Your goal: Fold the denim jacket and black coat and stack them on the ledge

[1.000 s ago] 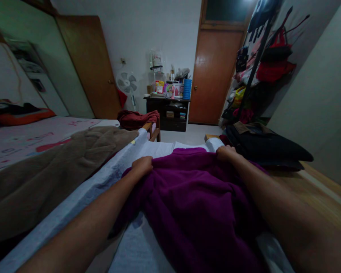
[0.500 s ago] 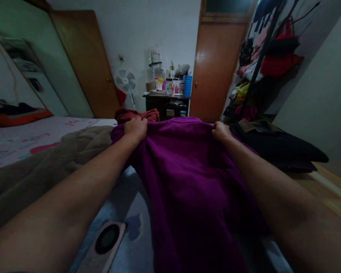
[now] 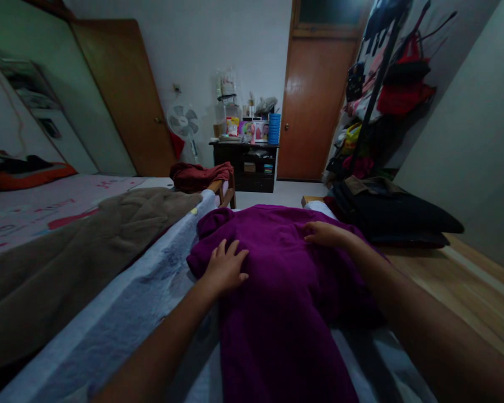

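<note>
A purple garment, which looks like a long-sleeved top, lies spread over the pale blue bed cover. Its far edge rests flat and its left side is bunched near the shoulder. My left hand is at the left part of the cloth, fingers spread, gripping nothing. On the upper right of the garment is my right hand, fingers stretched toward the left and no cloth visibly pinched in them. Part of the right side is hidden behind my right forearm.
A brown blanket covers the left side, beside a pink printed sheet. Red folded cloth sits on a wooden bed end. Dark folded clothes are stacked at right. A fan and black cabinet stand behind.
Both hands have let go of the garment's far edge, which has dropped onto the bed. My left hand has drawn back toward me and spread its fingers. The phone at lower left no longer shows.
</note>
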Demonstrator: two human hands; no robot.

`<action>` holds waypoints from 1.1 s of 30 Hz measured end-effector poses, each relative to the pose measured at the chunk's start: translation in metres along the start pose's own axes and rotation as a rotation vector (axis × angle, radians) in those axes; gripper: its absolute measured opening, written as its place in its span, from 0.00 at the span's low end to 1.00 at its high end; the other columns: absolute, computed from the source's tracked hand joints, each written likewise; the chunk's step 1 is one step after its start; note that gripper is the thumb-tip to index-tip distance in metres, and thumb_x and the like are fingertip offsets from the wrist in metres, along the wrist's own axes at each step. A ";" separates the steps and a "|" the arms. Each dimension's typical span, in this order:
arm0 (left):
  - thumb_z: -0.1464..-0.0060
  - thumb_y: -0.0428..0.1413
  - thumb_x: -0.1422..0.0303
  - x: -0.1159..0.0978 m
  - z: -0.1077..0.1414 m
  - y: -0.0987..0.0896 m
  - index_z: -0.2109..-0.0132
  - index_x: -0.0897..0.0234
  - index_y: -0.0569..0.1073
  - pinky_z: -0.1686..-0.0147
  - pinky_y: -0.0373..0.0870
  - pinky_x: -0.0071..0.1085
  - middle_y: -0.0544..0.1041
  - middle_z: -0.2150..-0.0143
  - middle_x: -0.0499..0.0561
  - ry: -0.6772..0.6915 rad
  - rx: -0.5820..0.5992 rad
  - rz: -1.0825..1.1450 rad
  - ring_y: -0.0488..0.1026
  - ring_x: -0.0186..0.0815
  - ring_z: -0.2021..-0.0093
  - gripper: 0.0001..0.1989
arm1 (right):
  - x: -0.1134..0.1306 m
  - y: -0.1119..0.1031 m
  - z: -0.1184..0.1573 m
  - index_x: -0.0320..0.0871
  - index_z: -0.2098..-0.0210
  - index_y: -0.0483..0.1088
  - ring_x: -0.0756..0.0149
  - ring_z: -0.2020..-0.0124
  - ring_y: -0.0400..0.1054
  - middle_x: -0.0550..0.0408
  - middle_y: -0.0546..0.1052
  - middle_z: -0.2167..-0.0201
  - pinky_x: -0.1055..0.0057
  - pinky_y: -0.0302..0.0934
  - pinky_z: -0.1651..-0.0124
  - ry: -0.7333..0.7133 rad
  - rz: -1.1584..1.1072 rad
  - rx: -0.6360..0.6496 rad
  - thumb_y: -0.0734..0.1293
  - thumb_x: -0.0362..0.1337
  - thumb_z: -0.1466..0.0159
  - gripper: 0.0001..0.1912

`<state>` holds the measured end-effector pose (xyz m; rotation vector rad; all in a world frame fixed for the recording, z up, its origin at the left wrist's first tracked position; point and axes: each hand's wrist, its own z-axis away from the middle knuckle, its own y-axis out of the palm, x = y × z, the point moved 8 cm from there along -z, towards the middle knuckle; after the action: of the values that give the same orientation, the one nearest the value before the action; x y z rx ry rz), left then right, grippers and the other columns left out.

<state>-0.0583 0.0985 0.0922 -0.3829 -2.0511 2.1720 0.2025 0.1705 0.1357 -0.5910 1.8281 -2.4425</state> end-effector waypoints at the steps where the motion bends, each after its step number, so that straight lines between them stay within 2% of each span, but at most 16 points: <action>1: 0.52 0.58 0.59 0.002 0.019 0.002 0.38 0.53 0.63 0.41 0.52 0.55 0.53 0.31 0.58 -0.030 -0.009 0.047 0.47 0.60 0.33 0.33 | 0.005 -0.003 0.014 0.44 0.51 0.72 0.61 0.54 0.70 0.50 0.75 0.52 0.70 0.61 0.52 -0.027 -0.001 -0.019 0.65 0.38 0.41 0.18; 3: 0.49 0.55 0.60 0.004 0.056 0.009 0.37 0.59 0.61 0.43 0.57 0.49 0.60 0.35 0.64 -0.074 -0.018 0.158 0.58 0.56 0.37 0.33 | 0.014 -0.009 0.045 0.45 0.50 0.70 0.60 0.53 0.69 0.51 0.75 0.51 0.69 0.60 0.51 -0.050 0.006 -0.070 0.65 0.38 0.41 0.19; 5: 0.46 0.52 0.58 0.006 0.090 0.024 0.35 0.62 0.58 0.48 0.63 0.46 0.69 0.42 0.66 -0.137 0.037 0.307 0.69 0.53 0.45 0.33 | 0.015 -0.010 0.077 0.45 0.54 0.72 0.58 0.55 0.70 0.50 0.76 0.54 0.68 0.60 0.53 0.010 0.053 -0.125 0.65 0.37 0.42 0.16; 7: 0.46 0.51 0.55 -0.001 0.118 0.042 0.34 0.60 0.54 0.47 0.63 0.45 0.72 0.44 0.64 -0.155 0.121 0.475 0.70 0.51 0.46 0.35 | 0.011 -0.005 0.108 0.44 0.60 0.73 0.56 0.60 0.71 0.47 0.77 0.60 0.66 0.60 0.58 0.107 0.123 -0.162 0.64 0.38 0.41 0.11; 9: 0.46 0.51 0.53 -0.015 0.139 0.055 0.32 0.60 0.48 0.43 0.60 0.43 0.66 0.38 0.62 -0.128 0.182 0.640 0.66 0.48 0.40 0.39 | 0.007 0.007 0.135 0.43 0.62 0.72 0.54 0.62 0.72 0.45 0.77 0.62 0.65 0.60 0.62 0.187 0.154 -0.173 0.62 0.40 0.39 0.11; 11: 0.47 0.52 0.55 -0.030 0.152 0.063 0.31 0.62 0.42 0.39 0.54 0.40 0.56 0.32 0.62 -0.100 0.182 0.743 0.56 0.45 0.34 0.43 | 0.004 0.027 0.156 0.41 0.57 0.70 0.52 0.62 0.73 0.43 0.77 0.62 0.65 0.60 0.63 0.246 0.120 -0.156 0.62 0.42 0.39 0.14; 13: 0.51 0.56 0.60 -0.042 0.158 0.068 0.31 0.65 0.40 0.36 0.51 0.39 0.51 0.31 0.63 -0.100 0.142 0.781 0.51 0.45 0.32 0.47 | 0.005 0.050 0.169 0.38 0.47 0.65 0.50 0.59 0.73 0.40 0.77 0.59 0.65 0.60 0.61 0.267 0.028 -0.160 0.63 0.43 0.39 0.24; 16: 0.56 0.56 0.69 -0.053 0.160 0.076 0.31 0.64 0.41 0.37 0.52 0.37 0.57 0.35 0.62 -0.110 0.074 0.810 0.55 0.43 0.34 0.48 | 0.013 0.078 0.178 0.31 0.34 0.44 0.50 0.53 0.71 0.35 0.75 0.54 0.65 0.61 0.56 0.279 -0.122 -0.235 0.63 0.41 0.39 0.40; 19: 0.59 0.51 0.77 -0.052 0.159 0.077 0.34 0.61 0.53 0.37 0.53 0.35 0.64 0.39 0.57 -0.124 0.004 0.868 0.59 0.39 0.36 0.42 | 0.019 0.102 0.177 0.34 0.32 0.31 0.50 0.52 0.71 0.37 0.76 0.53 0.61 0.61 0.53 0.304 -0.280 -0.290 0.63 0.39 0.40 0.47; 21: 0.60 0.48 0.79 -0.046 0.158 0.074 0.39 0.61 0.62 0.39 0.57 0.35 0.67 0.41 0.54 -0.155 -0.010 0.984 0.62 0.38 0.39 0.37 | 0.021 0.114 0.173 0.38 0.31 0.28 0.52 0.49 0.69 0.39 0.73 0.48 0.60 0.61 0.49 0.284 -0.421 -0.360 0.63 0.38 0.41 0.49; 23: 0.59 0.48 0.78 -0.037 0.160 0.066 0.44 0.61 0.68 0.45 0.65 0.34 0.71 0.44 0.52 -0.200 0.008 1.159 0.69 0.38 0.44 0.32 | 0.022 0.120 0.167 0.41 0.32 0.28 0.56 0.42 0.63 0.40 0.64 0.39 0.61 0.57 0.43 0.209 -0.582 -0.481 0.65 0.38 0.44 0.51; 25: 0.58 0.49 0.76 -0.026 0.163 0.053 0.46 0.61 0.69 0.54 0.72 0.33 0.75 0.49 0.51 -0.258 0.027 1.317 0.74 0.37 0.53 0.29 | 0.019 0.122 0.163 0.42 0.32 0.30 0.61 0.36 0.53 0.42 0.52 0.33 0.63 0.52 0.38 0.140 -0.716 -0.627 0.66 0.39 0.46 0.52; 27: 0.55 0.49 0.74 -0.013 0.167 0.036 0.44 0.62 0.69 0.61 0.74 0.31 0.78 0.53 0.50 -0.313 0.020 1.418 0.76 0.36 0.60 0.28 | 0.014 0.122 0.162 0.41 0.33 0.33 0.61 0.34 0.48 0.43 0.47 0.32 0.63 0.48 0.36 0.133 -0.802 -0.755 0.66 0.40 0.48 0.51; 30: 0.54 0.51 0.73 0.007 0.171 0.005 0.40 0.63 0.65 0.64 0.75 0.32 0.79 0.55 0.51 -0.349 -0.012 1.493 0.77 0.35 0.64 0.31 | 0.012 0.113 0.166 0.41 0.36 0.42 0.60 0.38 0.55 0.42 0.54 0.35 0.63 0.51 0.37 0.193 -0.896 -0.854 0.64 0.39 0.48 0.44; 33: 0.54 0.52 0.73 0.035 0.175 -0.029 0.38 0.63 0.64 0.61 0.76 0.34 0.79 0.54 0.53 -0.346 -0.111 1.536 0.78 0.37 0.62 0.33 | 0.017 0.093 0.175 0.42 0.39 0.50 0.58 0.48 0.66 0.44 0.64 0.43 0.65 0.61 0.45 0.230 -0.993 -0.819 0.64 0.38 0.48 0.38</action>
<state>-0.1416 -0.0590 0.1256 -2.3635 -2.2956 2.8222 0.2240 -0.0234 0.0953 -1.6378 3.2312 -2.0323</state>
